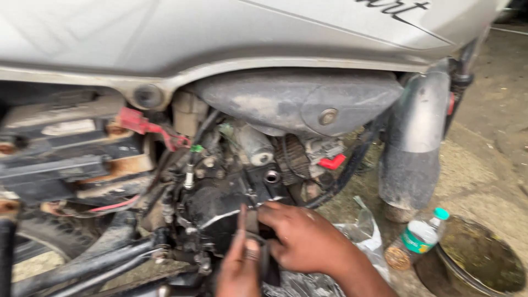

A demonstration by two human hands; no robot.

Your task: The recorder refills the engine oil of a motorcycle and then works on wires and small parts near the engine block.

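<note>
Right hand (305, 239): grip closed around a dark engine part (264, 258) low on the scooter engine (220, 203). Left hand (239, 269): fingers extended flat against the same part, clasping nothing. Grey air-filter housing (297, 99) sat above; red connector (333, 161) right of the engine. Plastic bottle (421, 236) lay on the ground at right, beside a dark basin (478, 264).
</note>
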